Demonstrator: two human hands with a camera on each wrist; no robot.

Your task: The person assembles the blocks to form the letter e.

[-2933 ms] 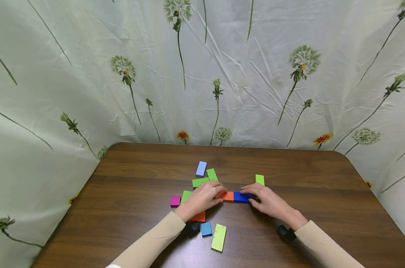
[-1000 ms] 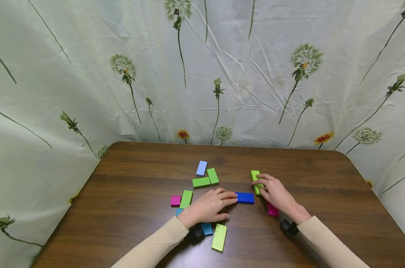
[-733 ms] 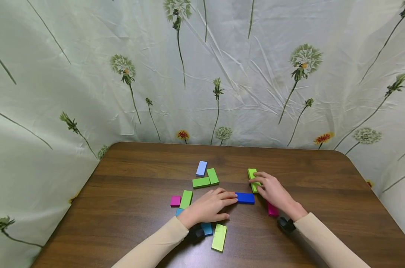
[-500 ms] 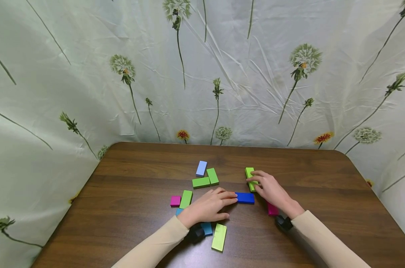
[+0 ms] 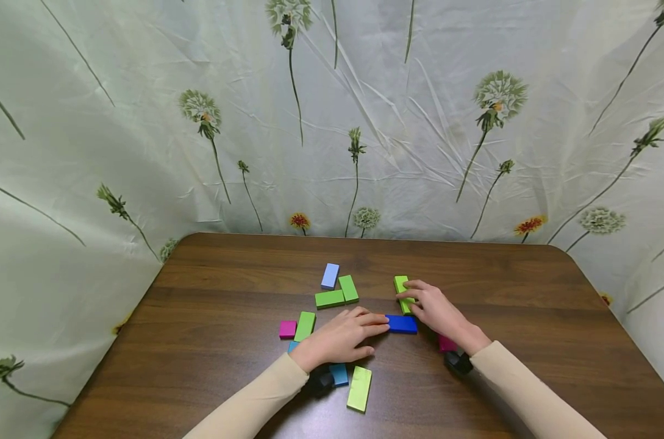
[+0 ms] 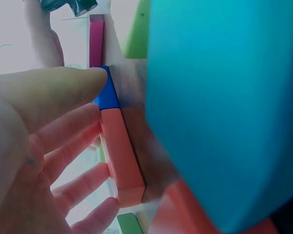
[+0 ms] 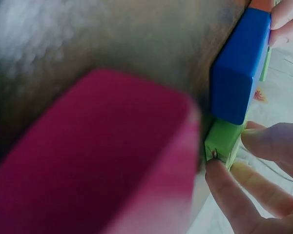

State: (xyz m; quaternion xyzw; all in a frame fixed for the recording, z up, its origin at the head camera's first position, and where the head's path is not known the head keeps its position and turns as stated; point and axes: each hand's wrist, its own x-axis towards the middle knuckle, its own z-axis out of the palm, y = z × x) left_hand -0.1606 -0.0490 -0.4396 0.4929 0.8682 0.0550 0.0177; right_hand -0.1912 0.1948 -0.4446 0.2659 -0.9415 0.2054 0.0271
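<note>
My left hand [image 5: 339, 338] lies with fairly straight fingers over an orange block [image 6: 121, 156], its fingertips reaching the near end of a blue block [image 5: 403, 325]. Most of the orange block is hidden under that hand in the head view. The blue block sits end to end with it. My right hand [image 5: 438, 310] pinches a lime green block [image 5: 400, 284] between thumb and fingers, just behind the blue block. In the right wrist view, the lime block's end [image 7: 222, 139] shows right at the blue block. A magenta block [image 5: 447, 344] lies beneath my right wrist.
Two green blocks [image 5: 329, 299] and a light blue one [image 5: 330, 276] lie farther back. To the left are a small magenta block [image 5: 288, 330] and a green block [image 5: 305, 327]. A teal block [image 5: 339, 375] and a yellow-green block [image 5: 359, 389] lie nearer on the wooden table [image 5: 200, 366].
My right hand has left the blue block, taken hold of the lime block and slid it left behind the blue one. My left hand has flattened out over the orange block.
</note>
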